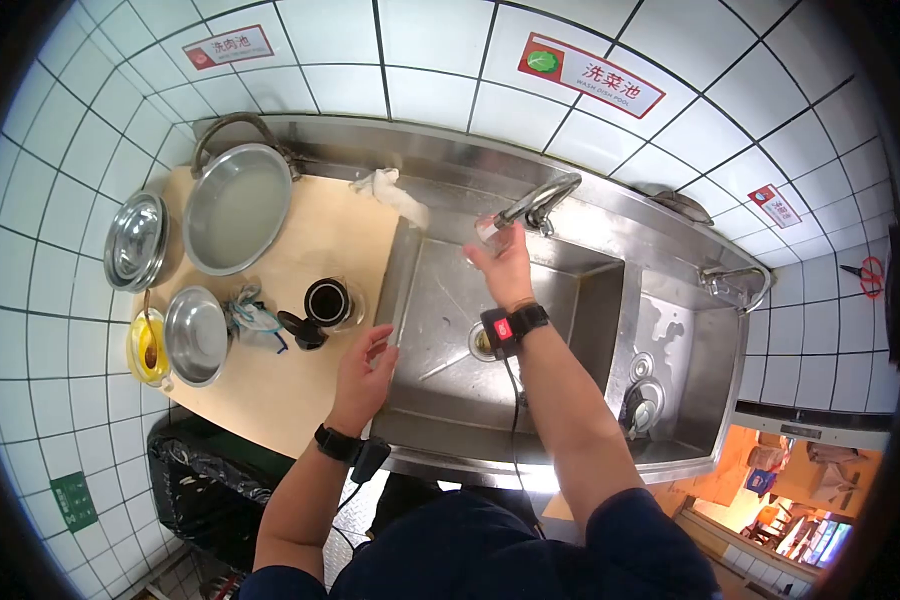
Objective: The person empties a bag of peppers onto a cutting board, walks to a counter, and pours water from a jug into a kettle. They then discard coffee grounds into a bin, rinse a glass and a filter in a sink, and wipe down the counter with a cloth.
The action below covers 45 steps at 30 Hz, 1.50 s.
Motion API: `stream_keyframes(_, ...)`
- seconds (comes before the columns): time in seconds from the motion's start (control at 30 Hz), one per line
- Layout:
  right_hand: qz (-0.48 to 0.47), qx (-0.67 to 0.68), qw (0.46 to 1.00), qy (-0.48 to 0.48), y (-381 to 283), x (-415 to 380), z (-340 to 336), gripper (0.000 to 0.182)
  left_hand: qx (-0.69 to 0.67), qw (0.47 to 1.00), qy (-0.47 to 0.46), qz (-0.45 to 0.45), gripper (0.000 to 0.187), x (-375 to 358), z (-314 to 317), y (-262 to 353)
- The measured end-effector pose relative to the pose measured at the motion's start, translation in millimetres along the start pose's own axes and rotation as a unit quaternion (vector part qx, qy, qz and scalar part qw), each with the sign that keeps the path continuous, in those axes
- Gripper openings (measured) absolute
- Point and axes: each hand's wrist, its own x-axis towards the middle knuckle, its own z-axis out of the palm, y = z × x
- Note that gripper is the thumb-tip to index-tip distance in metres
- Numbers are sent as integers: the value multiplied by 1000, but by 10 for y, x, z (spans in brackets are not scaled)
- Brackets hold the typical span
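My right hand (502, 268) is at the spout of the faucet (540, 203), over the large steel sink basin (430, 280). Its fingers curl around a small clear container (487, 229), partly hidden by the hand. Low by the basin's left edge, my left hand (365, 375) has its fingers apart and nothing in them. Nearest to it, on the wooden board (270, 400), stands a clear vessel with a dark round opening (327, 301). A black lid-like piece (301, 329) sits beside it. The basin holds a thin pale rod (445, 367) near the drain (482, 342).
A large basin of cloudy water (238, 210), a steel bowl (196, 336), stacked steel bowls (136, 240) and a yellow container (150, 347) stand left. A white cloth (390, 190) lies behind. A smaller sink (670, 350) is right, and a black-lined bin (205, 490) lower left.
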Motion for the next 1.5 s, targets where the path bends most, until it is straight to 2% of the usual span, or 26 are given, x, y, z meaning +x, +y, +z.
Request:
stream_keyframes(0.07,40,-129,991,-6,-62,9,-37,62,-3,1000,-2,-15,32,-9,-4,-6)
stream_keyframes(0.17,36,-78,996,6,-21,12,-12,63,-13,1000,2,-17,32,-25,8,-9)
stream_keyframes(0.3,4,-92,996,-11,-61,22,35,63,0,1000,4,-15,33,-44,7,-35)
stream_keyframes(0.4,45,-48,998,-2,-74,59,38,54,3,1000,-1,-21,32,-57,-4,-64)
stream_keyframes(0.43,141,125,982,-13,-27,93,20,49,-9,1000,0,-30,32,-62,-9,-59)
stream_keyframes(0.47,230,293,928,-24,-25,106,7,44,-22,999,0,-39,32,-70,-11,-56)
stream_keyframes(0.5,229,293,928,-23,-25,96,-17,44,-22,999,-2,-39,32,-76,-13,-71)
stream_keyframes(0.57,323,434,841,-18,-77,68,-50,37,-37,999,21,-27,32,-76,-17,-98)
stream_keyframes(0.67,316,485,815,29,-213,-8,-70,35,-53,998,22,-34,31,-103,-38,-78)
stream_keyframes(0.8,265,472,838,75,20,89,-448,41,-48,998,30,-35,30,-152,-59,-81)
stream_keyframes(0.87,316,604,708,185,41,202,-681,54,-49,997,34,-39,28,-191,-70,-75)
stream_keyframes(0.9,316,603,708,185,33,230,-761,54,-49,997,34,-39,28,-221,-81,-80)
stream_keyframes(0.97,238,620,715,220,9,271,-891,64,0,999,19,-46,26,-307,-114,-83)
stream_keyframes(1.07,248,650,686,212,-48,322,-1064,62,45,998,16,-47,24,-463,-174,-27)
stream_keyframes(1.13,246,642,695,212,-51,363,-1108,61,41,998,19,-44,24,-543,-262,-92)
stream_keyframes(1.2,207,615,733,207,-5,374,-1151,59,38,998,24,-42,23,-614,-366,-122)
stream_keyframes(1.27,203,615,734,205,-17,381,-1186,60,52,997,44,-47,21,-659,-459,-132)
stream_keyframes(1.33,231,662,674,234,-96,399,-1179,60,40,996,59,-49,21,-702,-589,-215)
stream_keyframes(1.4,216,664,684,209,-90,387,-1181,65,26,996,74,-51,20,-719,-668,-238)
stream_keyframes(1.5,221,709,633,218,-106,395,-1242,65,29,995,83,-45,20,-724,-745,-233)
